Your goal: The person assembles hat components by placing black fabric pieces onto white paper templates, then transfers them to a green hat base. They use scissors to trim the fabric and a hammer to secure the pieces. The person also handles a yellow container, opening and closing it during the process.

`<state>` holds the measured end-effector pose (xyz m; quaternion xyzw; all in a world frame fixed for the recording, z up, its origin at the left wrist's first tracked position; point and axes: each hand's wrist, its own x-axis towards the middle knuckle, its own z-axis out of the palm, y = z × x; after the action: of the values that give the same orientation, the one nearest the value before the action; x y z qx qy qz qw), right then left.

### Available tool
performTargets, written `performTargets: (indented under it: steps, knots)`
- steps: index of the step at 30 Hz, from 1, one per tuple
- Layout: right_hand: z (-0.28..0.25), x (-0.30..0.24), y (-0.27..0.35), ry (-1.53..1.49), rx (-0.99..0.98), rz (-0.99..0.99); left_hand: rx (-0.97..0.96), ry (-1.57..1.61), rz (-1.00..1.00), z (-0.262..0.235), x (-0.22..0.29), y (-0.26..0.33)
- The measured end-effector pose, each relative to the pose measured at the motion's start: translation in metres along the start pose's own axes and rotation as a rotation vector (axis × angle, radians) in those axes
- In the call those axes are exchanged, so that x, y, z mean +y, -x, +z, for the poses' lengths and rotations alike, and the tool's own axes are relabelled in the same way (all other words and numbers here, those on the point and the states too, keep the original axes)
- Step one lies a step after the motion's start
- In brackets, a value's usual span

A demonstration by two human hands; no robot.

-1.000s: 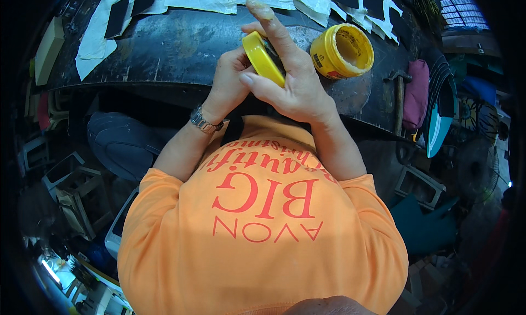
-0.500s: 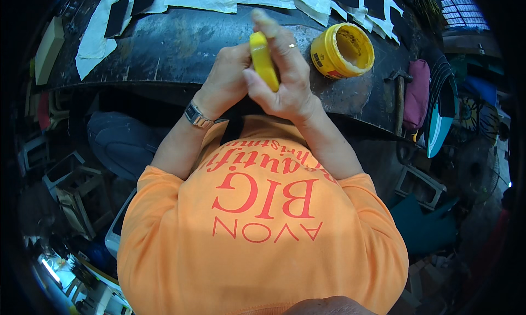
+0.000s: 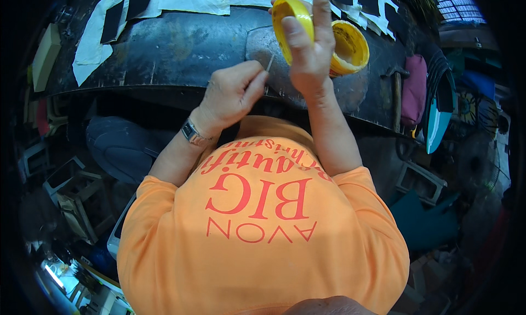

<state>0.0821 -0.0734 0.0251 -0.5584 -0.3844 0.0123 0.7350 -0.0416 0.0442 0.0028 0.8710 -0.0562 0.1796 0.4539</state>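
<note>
My right hand [image 3: 312,66] holds a round yellow lid [image 3: 292,19] tilted on edge, thumb against one face and the other fingers partly hidden behind it. Just beyond that hand stands an open yellow tub [image 3: 356,49] with pale residue smeared around its inside wall. To the left, my left hand [image 3: 233,90] is closed in a fist above the bench's front edge. A thin pale sliver, like a small stick [image 3: 270,62], juts up from between its thumb and forefinger.
White cloth pieces [image 3: 186,0] with black rectangles [image 3: 139,1] lie along the far side of the dark worn bench [image 3: 181,46]. A hammer [image 3: 398,98] and a maroon bundle [image 3: 413,90] are at the right edge. Stools [image 3: 82,202] stand at lower left.
My hands have parted. The right one has moved up and away with the lid, in front of the tub's left side. My left fist stays low, with the thin sliver showing.
</note>
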Motion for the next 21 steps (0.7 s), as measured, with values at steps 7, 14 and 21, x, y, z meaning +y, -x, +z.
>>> performTargets:
  steps: [7, 14, 21]
  knots:
    - [-0.019, -0.003, -0.007, -0.139, 0.016, 0.025, -0.158, 0.146, -0.116, -0.031, 0.003, 0.015]
    - [-0.015, -0.011, -0.008, -0.149, -0.130, -0.009, -0.076, -0.088, -0.110, -0.032, 0.003, 0.015]
    - [0.003, 0.001, 0.013, -0.064, -0.177, -0.027, 0.054, 0.447, -0.271, -0.003, -0.013, -0.005]
